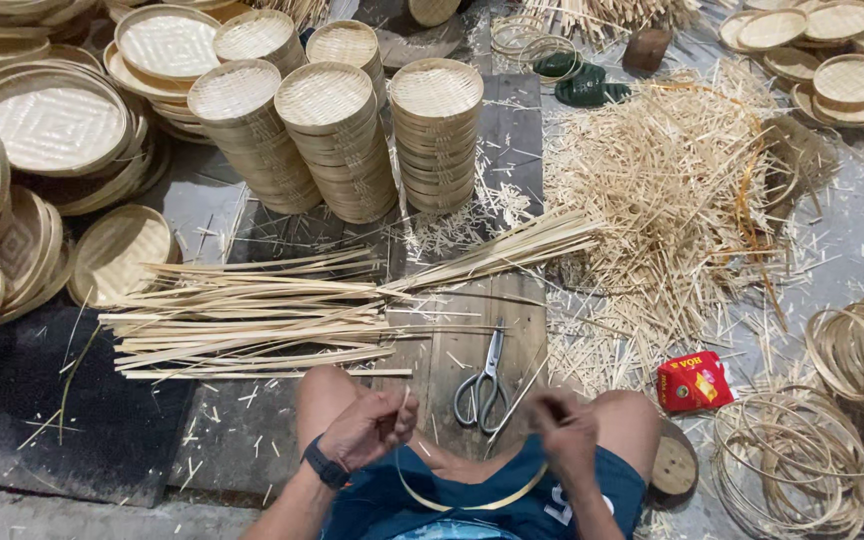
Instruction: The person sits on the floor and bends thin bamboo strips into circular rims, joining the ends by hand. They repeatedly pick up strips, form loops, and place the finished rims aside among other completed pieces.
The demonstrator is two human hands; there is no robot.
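Observation:
My left hand [370, 428], with a dark watch at the wrist, pinches one end of a thin bamboo strip [472, 503]. The strip curves down across my lap and up to my right hand [564, 432], which grips its other end. Both hands hover above my knees. A pair of metal scissors [485, 382] lies on the wooden board [457, 345] just ahead of them. A bundle of long bamboo strips [252, 320] lies across the board to the left.
Stacks of round woven bamboo trays [337, 140] stand ahead, with more at far left [52, 120] and top right [852, 80]. A heap of bamboo offcuts [672, 190] lies right of centre. Bamboo hoops [812, 450] and a red packet [694, 381] sit at right.

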